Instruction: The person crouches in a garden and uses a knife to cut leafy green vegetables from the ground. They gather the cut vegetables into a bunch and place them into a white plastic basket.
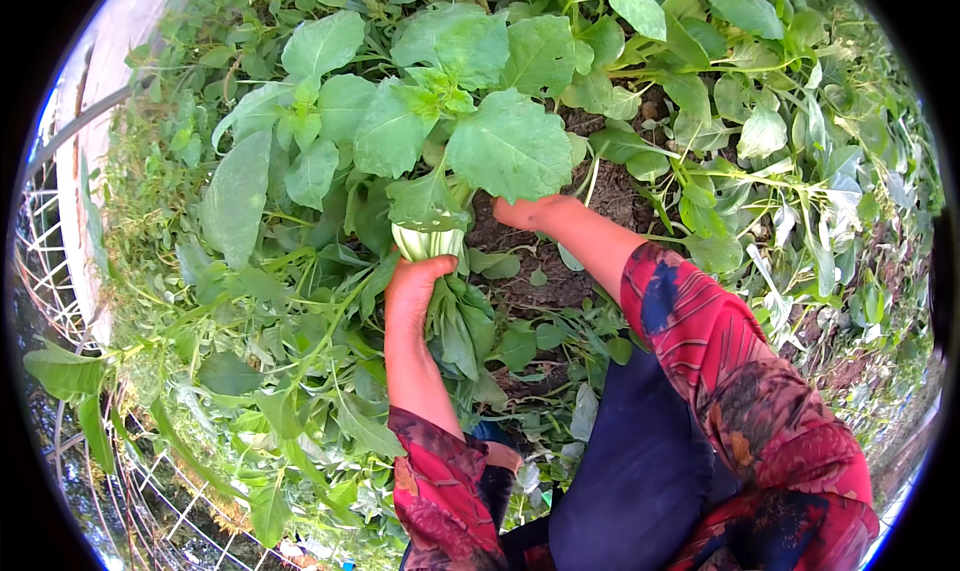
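My left hand [416, 280] is closed around a bunch of leafy greens [427, 244], its pale stems pointing away from me and its leaves hanging toward me below the fist. Just right of it, my right hand [521, 212] reaches in low over the soil. A broad-leaved green plant [514, 145] overhangs that hand and hides its fingers, so what it touches cannot be seen. One holed leaf of this plant also covers the upper ends of the bunched stems.
Dark soil [547, 274] shows between the plants, with small seedlings on it. Dense greens [720, 173] spread to the right, some flattened. Wire mesh [45, 248] and a pale strip [124, 23] border the left. My dark-trousered leg [637, 451] is close below.
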A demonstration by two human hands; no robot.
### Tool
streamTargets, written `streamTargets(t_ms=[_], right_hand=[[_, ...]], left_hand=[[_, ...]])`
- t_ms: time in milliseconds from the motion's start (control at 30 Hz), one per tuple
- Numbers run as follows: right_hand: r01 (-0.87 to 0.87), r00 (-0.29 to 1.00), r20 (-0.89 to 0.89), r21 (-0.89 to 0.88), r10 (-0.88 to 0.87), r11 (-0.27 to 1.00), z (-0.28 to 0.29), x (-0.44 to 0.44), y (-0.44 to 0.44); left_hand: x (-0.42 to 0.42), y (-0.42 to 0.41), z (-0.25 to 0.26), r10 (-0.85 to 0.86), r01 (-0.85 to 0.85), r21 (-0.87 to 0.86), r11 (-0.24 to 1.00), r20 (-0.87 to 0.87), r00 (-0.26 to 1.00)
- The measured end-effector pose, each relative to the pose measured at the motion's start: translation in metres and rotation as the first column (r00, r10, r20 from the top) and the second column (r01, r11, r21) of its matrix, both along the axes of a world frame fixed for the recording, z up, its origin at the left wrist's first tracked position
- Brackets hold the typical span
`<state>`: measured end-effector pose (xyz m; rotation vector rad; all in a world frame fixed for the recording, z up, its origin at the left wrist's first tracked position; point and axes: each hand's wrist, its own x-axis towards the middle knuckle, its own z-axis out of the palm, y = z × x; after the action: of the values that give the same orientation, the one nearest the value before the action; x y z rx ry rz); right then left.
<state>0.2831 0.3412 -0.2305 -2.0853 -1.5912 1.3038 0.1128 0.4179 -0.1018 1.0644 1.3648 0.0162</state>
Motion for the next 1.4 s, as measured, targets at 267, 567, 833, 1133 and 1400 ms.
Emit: streamTargets(t_ms=[267, 567, 833, 1133, 1400], right_hand=[[0.114, 0.991, -0.052, -0.141, -0.122, 0.983, 0.030, -0.005, -0.005], [0.205, 0.969, -0.106, -0.155, -0.223, 0.966, 0.049, 0.004, -0.030], [0.235, 0.940, -0.180, -0.270, -0.289, 0.934, 0.069, 0.009, -0.006], [0.363, 0.523, -0.505, -0.597, -0.686, 0.716, 0.060, 0.008, -0.023], [0.540, -0.086, -0.739, -0.598, -0.668, 0.592, 0.126, -0.003, -0.047]], left_hand=[[-0.016, -0.014, -0.003, 0.065, -0.062, -0.070, 0.996, 0.038, 0.997], [-0.010, -0.033, 0.001, 0.196, -0.195, -0.024, 0.981, 0.063, 0.979], [-0.017, -0.021, 0.007, 0.277, -0.274, -0.137, 0.952, 0.001, 0.961], [-0.034, -0.034, 0.025, 0.283, -0.295, -0.175, 0.939, -0.089, 0.955], [-0.051, -0.085, 0.082, 0.137, -0.149, 0.006, 0.989, 0.370, 0.919]])
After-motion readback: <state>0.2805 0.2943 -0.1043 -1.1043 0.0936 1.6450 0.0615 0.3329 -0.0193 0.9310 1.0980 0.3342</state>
